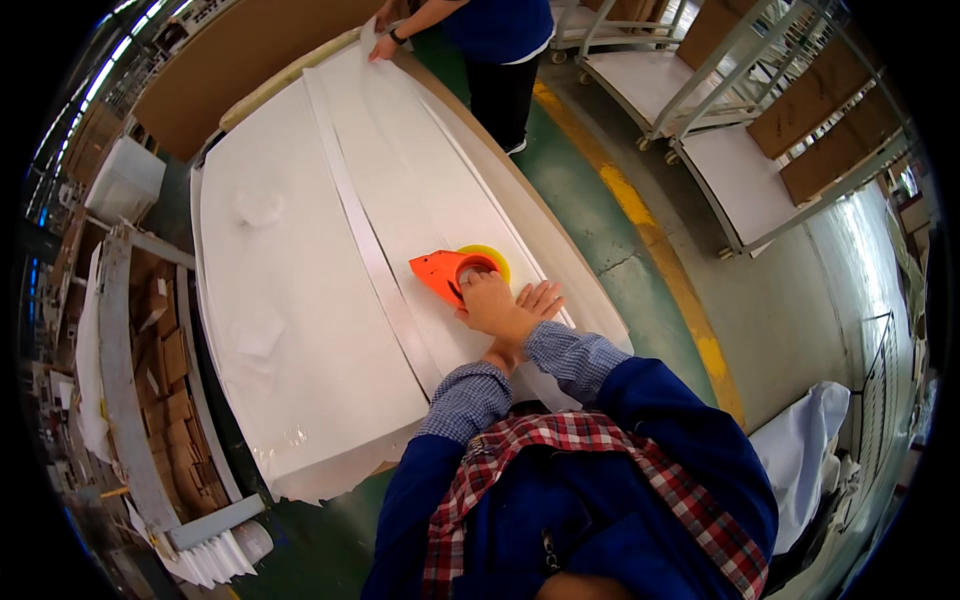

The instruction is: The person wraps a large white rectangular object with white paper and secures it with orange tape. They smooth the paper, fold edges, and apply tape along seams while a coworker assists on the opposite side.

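My right hand (488, 303) is closed on an orange tape dispenser (437, 271) with a yellow roll, its fingers in the round opening. It rests over a large flat item wrapped in white sheet (290, 220). My left forearm crosses beneath my right wrist, and my left hand (541, 299) lies with fingers stretched out on the white wrap near its right edge. A long pale strip (352, 205) runs lengthwise along the wrap. At the far end, a co-worker's hand (383, 47) touches the white sheet.
Beyond the right edge lies a brown board (590, 290). Wheeled trolleys (735, 170) with cardboard stand at the far right, past a yellow floor line (640, 215). A metal-framed cart (120, 350) holding cardboard pieces (175, 430) is at the left. The co-worker (500, 60) stands at the far side.
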`<state>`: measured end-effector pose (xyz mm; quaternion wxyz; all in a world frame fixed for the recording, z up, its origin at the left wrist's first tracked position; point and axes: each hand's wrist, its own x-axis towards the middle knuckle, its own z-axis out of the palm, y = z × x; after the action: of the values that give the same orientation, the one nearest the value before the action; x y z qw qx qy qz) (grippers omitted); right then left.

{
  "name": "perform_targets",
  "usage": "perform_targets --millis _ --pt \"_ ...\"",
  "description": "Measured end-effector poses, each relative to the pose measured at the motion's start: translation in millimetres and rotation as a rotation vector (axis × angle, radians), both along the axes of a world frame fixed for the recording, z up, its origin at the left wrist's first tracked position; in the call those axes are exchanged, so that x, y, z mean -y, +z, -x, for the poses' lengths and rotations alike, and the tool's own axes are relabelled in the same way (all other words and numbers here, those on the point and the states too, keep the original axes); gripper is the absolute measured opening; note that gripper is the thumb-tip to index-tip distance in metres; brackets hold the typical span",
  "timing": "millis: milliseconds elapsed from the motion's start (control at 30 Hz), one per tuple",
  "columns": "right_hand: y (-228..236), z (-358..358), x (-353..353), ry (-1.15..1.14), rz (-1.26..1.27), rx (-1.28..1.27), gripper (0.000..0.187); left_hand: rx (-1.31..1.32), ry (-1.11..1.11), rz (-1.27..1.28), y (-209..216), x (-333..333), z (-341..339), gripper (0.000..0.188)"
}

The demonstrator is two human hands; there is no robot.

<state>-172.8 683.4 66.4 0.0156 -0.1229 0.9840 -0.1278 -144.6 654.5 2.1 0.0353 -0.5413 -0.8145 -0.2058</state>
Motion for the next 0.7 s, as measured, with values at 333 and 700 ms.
perform_targets --millis 333,700 --pt "39.1 -31.2 -34.4 -0.398 1.056 0.233 0.053 0.284 0.100 -0.020 2.0 9.6 -17.3 0.044" --pt "11.3 -40.4 -67.4 -0.263 1.538 0.337 0.033 -0.077 0.895 0.012 59.9 151.7 -28.9 0.053"
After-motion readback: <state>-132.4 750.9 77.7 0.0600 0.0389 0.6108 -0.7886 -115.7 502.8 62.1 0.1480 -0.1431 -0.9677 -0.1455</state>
